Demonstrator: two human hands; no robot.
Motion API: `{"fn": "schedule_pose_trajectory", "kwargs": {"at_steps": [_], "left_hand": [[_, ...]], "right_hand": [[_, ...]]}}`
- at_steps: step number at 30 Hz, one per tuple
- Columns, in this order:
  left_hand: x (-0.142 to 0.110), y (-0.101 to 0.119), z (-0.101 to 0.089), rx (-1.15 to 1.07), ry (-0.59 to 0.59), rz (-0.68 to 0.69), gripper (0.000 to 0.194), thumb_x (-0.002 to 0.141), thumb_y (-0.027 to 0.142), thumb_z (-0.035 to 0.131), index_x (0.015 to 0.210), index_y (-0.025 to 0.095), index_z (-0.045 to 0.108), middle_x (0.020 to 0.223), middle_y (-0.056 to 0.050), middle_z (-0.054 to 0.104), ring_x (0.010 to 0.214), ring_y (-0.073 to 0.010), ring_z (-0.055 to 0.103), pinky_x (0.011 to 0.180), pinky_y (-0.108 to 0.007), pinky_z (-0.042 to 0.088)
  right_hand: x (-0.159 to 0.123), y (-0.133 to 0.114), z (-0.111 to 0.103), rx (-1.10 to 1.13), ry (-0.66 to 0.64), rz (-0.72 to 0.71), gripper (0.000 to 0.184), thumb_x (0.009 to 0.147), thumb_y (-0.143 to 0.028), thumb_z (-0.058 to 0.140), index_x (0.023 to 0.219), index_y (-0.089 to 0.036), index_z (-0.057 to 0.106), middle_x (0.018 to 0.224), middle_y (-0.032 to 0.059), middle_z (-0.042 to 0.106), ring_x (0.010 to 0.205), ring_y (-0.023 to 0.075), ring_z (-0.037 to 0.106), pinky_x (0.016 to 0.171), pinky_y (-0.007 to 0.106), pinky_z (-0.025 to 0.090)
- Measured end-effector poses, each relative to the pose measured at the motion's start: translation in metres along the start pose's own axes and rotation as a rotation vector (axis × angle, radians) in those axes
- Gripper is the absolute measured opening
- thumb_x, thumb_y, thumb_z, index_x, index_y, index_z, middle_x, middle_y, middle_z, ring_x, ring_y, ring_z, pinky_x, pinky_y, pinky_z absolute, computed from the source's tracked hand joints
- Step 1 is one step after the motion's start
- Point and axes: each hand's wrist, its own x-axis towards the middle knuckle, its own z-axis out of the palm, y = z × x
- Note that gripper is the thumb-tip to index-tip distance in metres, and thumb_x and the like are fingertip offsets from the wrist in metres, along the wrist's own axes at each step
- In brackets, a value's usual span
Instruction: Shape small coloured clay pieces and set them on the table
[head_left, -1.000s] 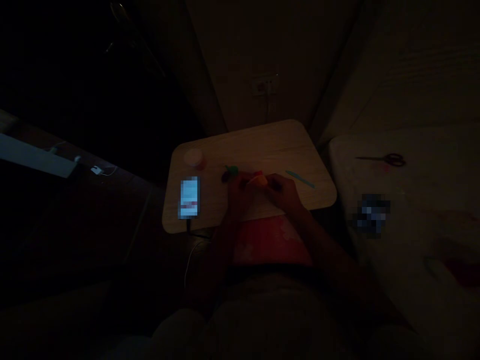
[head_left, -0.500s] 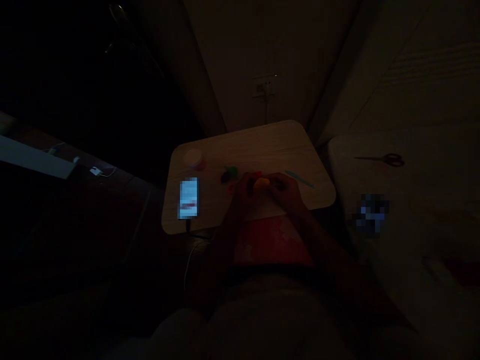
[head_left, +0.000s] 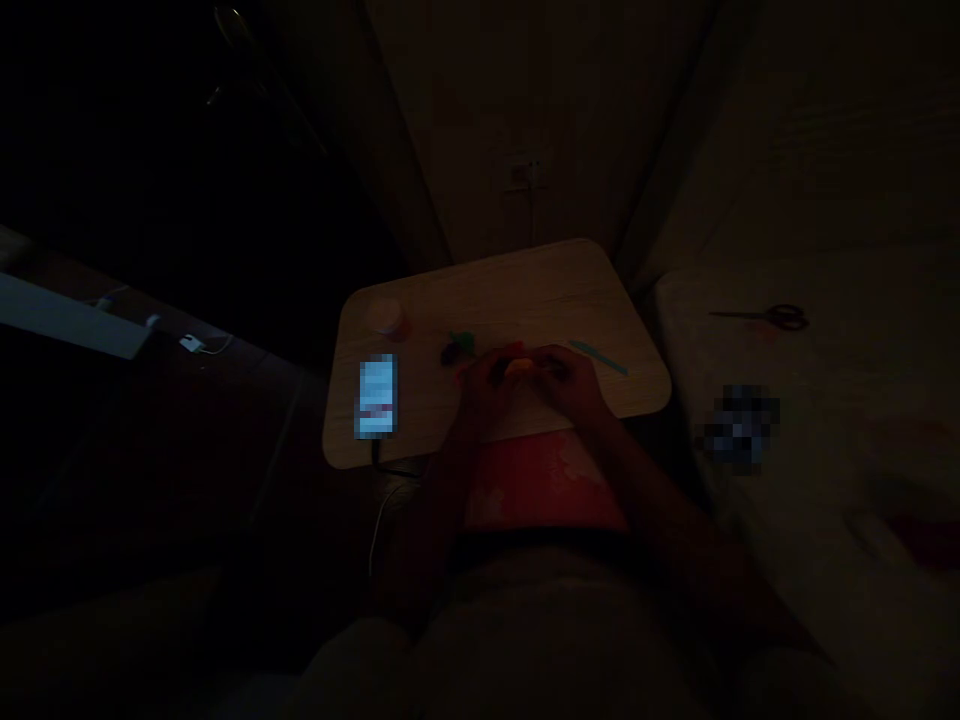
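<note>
Dim light leaves much of the detail dark. Between my two hands is a small orange lump, soft-looking, perhaps modelling clay. My left hand is closed on its left side, and my right hand is closed on its right side; the fingertips are mostly in shadow. Just left of my left hand lie a green piece and a dark piece. A bit of red shows behind the hands. To the right of my right hand rests a thin light-blue stick-like tool.
The small wooden table carries a pale round tub and a lit phone with a cable at its lower end. Scissors lie on a pale surface to the right. A wall socket with a plug is behind the table.
Both hands remain around the orange lump; less of it shows now, with the fingers shifted slightly over it. The picture is a little darker. Other things stay in place.
</note>
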Motion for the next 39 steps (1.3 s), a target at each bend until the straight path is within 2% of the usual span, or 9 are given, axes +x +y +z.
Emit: {"fn": "schedule_pose_trajectory", "kwargs": {"at_steps": [4, 9, 14, 19, 24, 28, 34, 39], "left_hand": [[0.000, 0.004, -0.001, 0.077, -0.005, -0.004, 0.030, 0.095, 0.049, 0.073, 0.102, 0.020, 0.074, 0.099, -0.009, 0.079, 0.091, -0.0232, 0.075, 0.084, -0.036, 0.060], [0.000, 0.006, 0.001, 0.129, -0.008, -0.008, 0.036, 0.096, 0.054, 0.069, 0.090, 0.019, 0.071, 0.085, -0.006, 0.076, 0.076, -0.0193, 0.069, 0.072, -0.031, 0.054], [0.001, 0.008, 0.005, 0.129, -0.029, -0.015, 0.037, 0.099, 0.054, 0.061, 0.091, 0.019, 0.071, 0.090, -0.006, 0.077, 0.081, -0.0198, 0.069, 0.077, -0.031, 0.054], [0.000, 0.012, 0.012, 0.146, -0.038, -0.049, 0.035, 0.101, 0.051, 0.055, 0.094, 0.020, 0.069, 0.092, -0.008, 0.077, 0.083, -0.0215, 0.069, 0.080, -0.032, 0.054], [-0.001, 0.012, 0.027, 0.085, 0.022, -0.048, 0.034, 0.101, 0.053, 0.054, 0.094, 0.021, 0.064, 0.090, -0.006, 0.071, 0.081, -0.0210, 0.066, 0.078, -0.031, 0.052], [0.000, 0.010, 0.036, 0.049, 0.088, -0.010, 0.029, 0.100, 0.049, 0.056, 0.091, 0.022, 0.062, 0.088, -0.004, 0.070, 0.079, -0.0193, 0.065, 0.077, -0.030, 0.053], [-0.001, 0.011, 0.034, 0.002, 0.189, -0.116, 0.017, 0.093, 0.037, 0.066, 0.098, 0.021, 0.066, 0.101, -0.006, 0.076, 0.092, -0.0206, 0.072, 0.084, -0.029, 0.057], [-0.002, 0.013, 0.031, -0.034, 0.225, -0.157, 0.020, 0.090, 0.035, 0.071, 0.104, 0.021, 0.070, 0.109, -0.008, 0.078, 0.099, -0.0225, 0.073, 0.089, -0.032, 0.058]], "right_hand": [[0.000, -0.001, 0.001, -0.038, 0.006, -0.030, 0.019, 0.085, -0.037, 0.074, 0.096, -0.022, 0.078, 0.097, 0.0073, 0.082, 0.087, 0.0242, 0.075, 0.077, 0.036, 0.059], [0.000, -0.003, 0.003, -0.138, -0.069, -0.104, 0.019, 0.091, -0.035, 0.064, 0.099, -0.021, 0.075, 0.099, 0.0103, 0.081, 0.088, 0.0255, 0.074, 0.081, 0.039, 0.058], [0.004, -0.002, 0.006, -0.266, -0.120, -0.184, 0.019, 0.096, -0.030, 0.053, 0.098, -0.021, 0.069, 0.098, 0.0121, 0.077, 0.088, 0.0250, 0.071, 0.082, 0.038, 0.055], [0.005, 0.006, 0.010, -0.308, -0.131, -0.239, 0.019, 0.101, -0.034, 0.048, 0.096, -0.022, 0.063, 0.095, 0.0121, 0.073, 0.086, 0.0249, 0.067, 0.079, 0.038, 0.052], [0.004, 0.009, 0.013, -0.294, -0.091, -0.197, 0.029, 0.106, -0.049, 0.045, 0.097, -0.024, 0.057, 0.093, 0.0104, 0.068, 0.080, 0.0240, 0.061, 0.073, 0.037, 0.050], [0.005, 0.006, 0.013, -0.297, -0.079, -0.228, 0.030, 0.104, -0.051, 0.048, 0.095, -0.024, 0.058, 0.093, 0.0103, 0.067, 0.083, 0.0245, 0.060, 0.076, 0.038, 0.050], [0.004, -0.006, 0.010, -0.214, 0.025, -0.167, 0.025, 0.103, -0.043, 0.050, 0.092, -0.024, 0.060, 0.091, 0.0084, 0.070, 0.083, 0.0231, 0.062, 0.078, 0.038, 0.051], [0.001, -0.010, 0.007, -0.093, 0.023, -0.065, 0.022, 0.097, -0.044, 0.062, 0.093, -0.023, 0.063, 0.088, 0.0058, 0.072, 0.080, 0.0215, 0.065, 0.073, 0.035, 0.051]]}}
